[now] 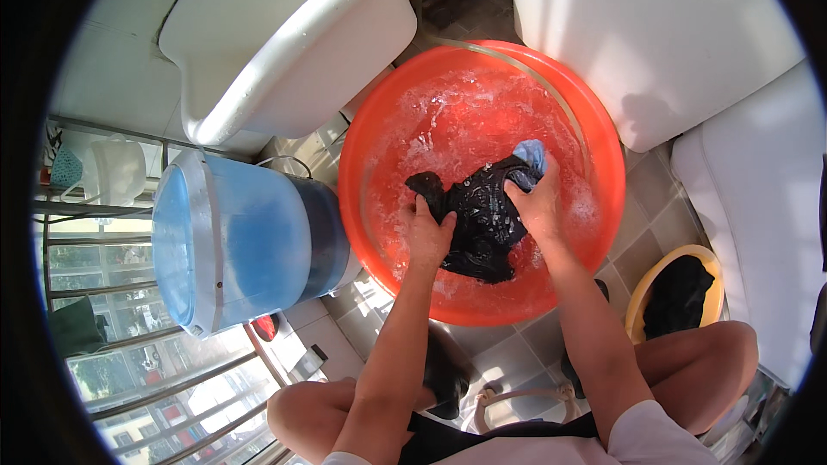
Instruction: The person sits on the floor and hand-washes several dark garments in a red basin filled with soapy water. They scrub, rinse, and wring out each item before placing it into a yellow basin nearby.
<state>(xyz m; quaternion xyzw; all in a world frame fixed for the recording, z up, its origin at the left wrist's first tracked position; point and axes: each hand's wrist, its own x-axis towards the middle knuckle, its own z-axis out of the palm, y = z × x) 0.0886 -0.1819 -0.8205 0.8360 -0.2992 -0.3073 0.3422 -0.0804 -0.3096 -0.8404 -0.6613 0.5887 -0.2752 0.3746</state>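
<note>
A wet black cloth garment (483, 206) spreads between my two hands over a large orange plastic basin (357, 219). Splashing water (465, 103) fills the basin, with foam at its sides. My left hand (429, 232) grips the garment's left end, its thumb pointing up. At the upper right, my right hand (537, 197) holds the other end, where a light blue piece of cloth (531, 154) is bunched by the fingers. I cannot tell whether the blue part belongs to the same garment. The garment's lower edge hangs close to the water.
A hose (517, 64) runs over the basin's far rim into the water. To the left stands a blue bucket-shaped appliance (258, 232). A white sink (303, 58) overhangs at upper left. On the tiles at right, a yellow basin (713, 265) holds black cloth (678, 294).
</note>
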